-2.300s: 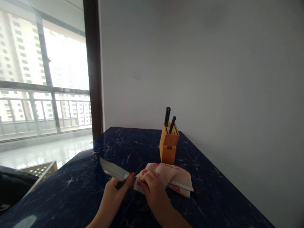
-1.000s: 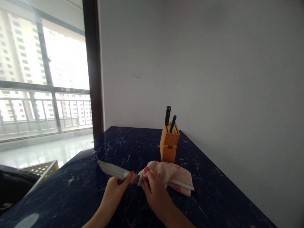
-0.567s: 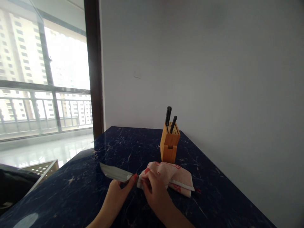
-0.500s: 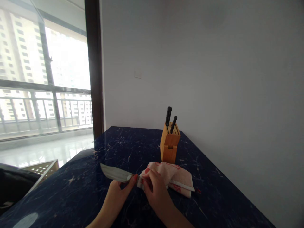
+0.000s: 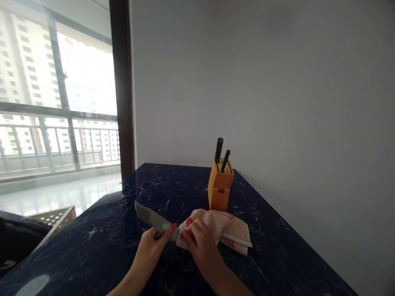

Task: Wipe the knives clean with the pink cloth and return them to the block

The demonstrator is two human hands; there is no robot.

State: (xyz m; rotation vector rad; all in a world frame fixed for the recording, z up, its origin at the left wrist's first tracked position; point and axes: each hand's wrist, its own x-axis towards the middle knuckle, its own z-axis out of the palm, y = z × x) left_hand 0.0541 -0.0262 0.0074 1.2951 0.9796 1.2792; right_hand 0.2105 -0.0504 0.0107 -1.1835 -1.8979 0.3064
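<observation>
A kitchen knife is held over the table, its blade pointing up and to the left. My left hand is closed on the blade near the handle end, thumb on top. My right hand pinches a pink and white cloth with red markings, at its left end beside the base of the blade. The knife's handle is hidden by the cloth and my right hand. The rest of the cloth trails right onto the table.
Behind the cloth stands a wooden knife block with two black-handled knives in it. The dark blue marbled table meets a grey wall. A perforated light box is at the left, below a window.
The blade has tilted more steeply, its tip shifting slightly right and up. Both hands have stayed in nearly the same place, still holding the knife and cloth.
</observation>
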